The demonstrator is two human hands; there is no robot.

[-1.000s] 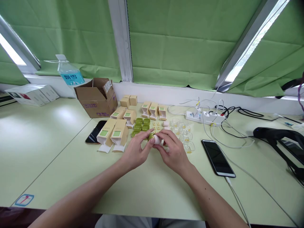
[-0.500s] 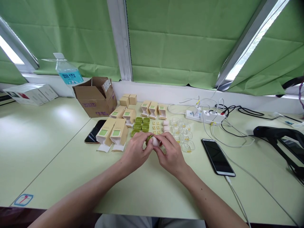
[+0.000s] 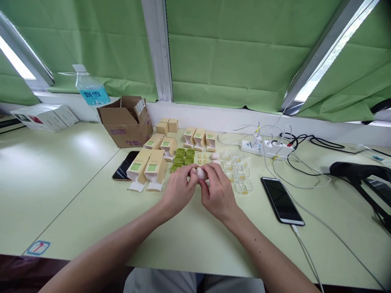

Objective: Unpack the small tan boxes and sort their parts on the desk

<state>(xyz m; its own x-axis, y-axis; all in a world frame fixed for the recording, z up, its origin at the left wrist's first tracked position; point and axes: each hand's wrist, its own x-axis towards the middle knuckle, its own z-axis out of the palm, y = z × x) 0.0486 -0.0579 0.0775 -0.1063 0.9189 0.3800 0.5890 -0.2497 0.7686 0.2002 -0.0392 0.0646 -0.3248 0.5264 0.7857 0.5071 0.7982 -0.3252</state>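
**Left hand (image 3: pixel 180 188) and right hand (image 3: pixel 217 190) both pinched on one small white piece (image 3: pixel 202 173)**

Fingers closed to its width from both sides, no slack visible; squeeze force can't be told. Piece sits between the fingertips, just near of the parts layout. Whether it touches the table (image 3: pixel 189 240): can't tell. Left fingers cover its left end, so anything joined there is hidden.

Layout, left to right: green cups (image 3: pixel 179 160), small yellow parts (image 3: pixel 200 156), spare white pieces (image 3: pixel 215 156), clear covers (image 3: pixel 243 186). Open cartons (image 3: pixel 155 167) left, phone (image 3: pixel 282 200) right, power strip (image 3: pixel 266 149) far right.

Step in hand, my read: two-handed work on the piece itself, fitting or turning, can't tell which. Next move calls for one hand steadying while the other adjusts, light fingertip force, and a look at the hidden end before letting go. Clear covers are close to the right knuckles; mind the clearance.
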